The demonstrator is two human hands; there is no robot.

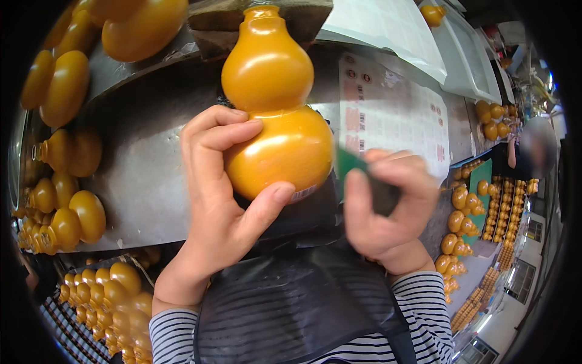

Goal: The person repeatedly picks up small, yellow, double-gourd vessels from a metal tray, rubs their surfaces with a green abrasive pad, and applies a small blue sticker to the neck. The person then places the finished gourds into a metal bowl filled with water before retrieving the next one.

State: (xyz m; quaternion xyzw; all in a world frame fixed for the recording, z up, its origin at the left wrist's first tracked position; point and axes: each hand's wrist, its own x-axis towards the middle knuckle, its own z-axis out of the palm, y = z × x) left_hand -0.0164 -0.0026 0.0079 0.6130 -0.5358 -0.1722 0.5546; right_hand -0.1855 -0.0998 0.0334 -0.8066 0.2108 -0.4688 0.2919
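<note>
A glossy orange-yellow gourd-shaped bottle (pixel 276 67) lies in front of me, its neck pointing away from me. My left hand (pixel 221 188) grips its lower, wider bulb, fingers over the top and thumb on the near side. By that thumb a small label with dark bars shows on the bulb. To the right of the bulb, my right hand (pixel 394 203) pinches a flat dark-green piece (pixel 350 162) between thumb and fingers. This hand is partly smeared by motion, and whether the piece touches the bulb I cannot tell.
The bottle's neck rests at a dark wooden block (pixel 215 27). Sheets of printed stickers (pixel 394 118) lie on the metal table to the right, near a white plastic tray (pixel 464 67). Several gourd bottles (pixel 88 215) stand on the left. A person (pixel 536 145) is at the far right.
</note>
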